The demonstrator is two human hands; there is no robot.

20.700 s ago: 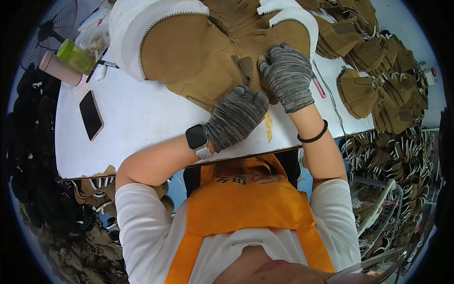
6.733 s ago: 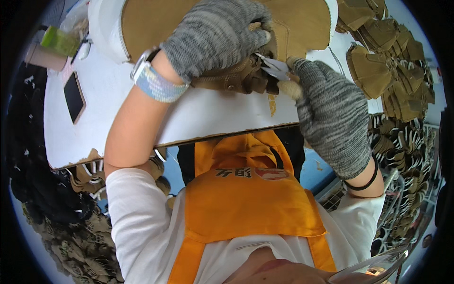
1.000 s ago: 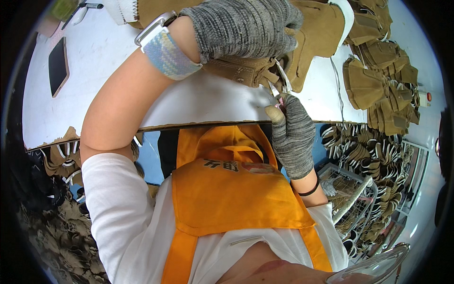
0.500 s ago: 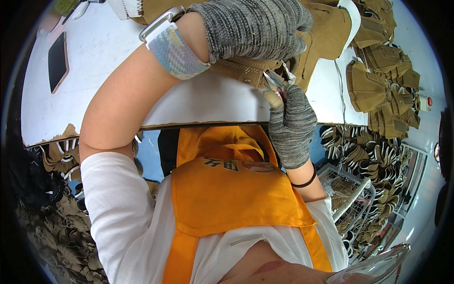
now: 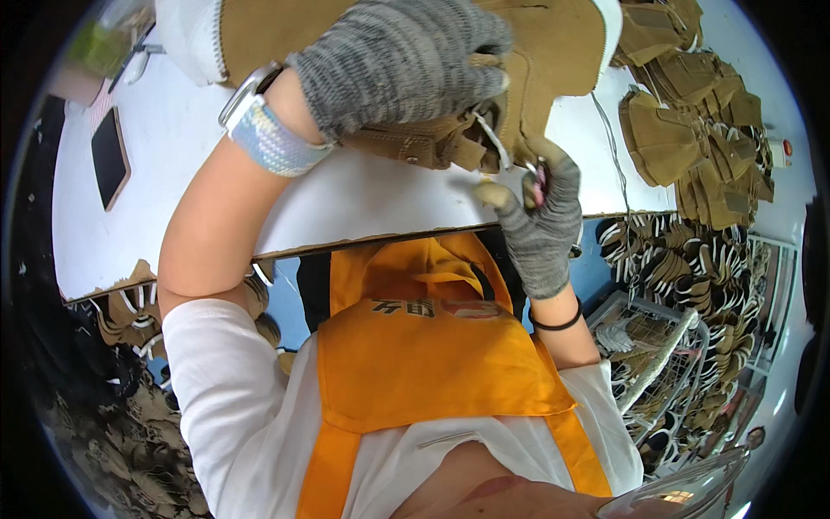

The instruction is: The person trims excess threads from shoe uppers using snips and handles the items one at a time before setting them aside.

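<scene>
At left, a phone (image 5: 111, 159) lies on the white worktop (image 5: 95, 246), seemingly set aside, while at upper centre a gloved left hand (image 5: 402, 65) has its grip closed on a folded brown leather piece (image 5: 558, 48), apparently steadying it. Right of centre, the gloved right hand (image 5: 545, 229) curls its fingers around a small pink-handled tool (image 5: 539, 184), thumb spread apart; brown stacks (image 5: 661, 138) lie at upper right.
</scene>
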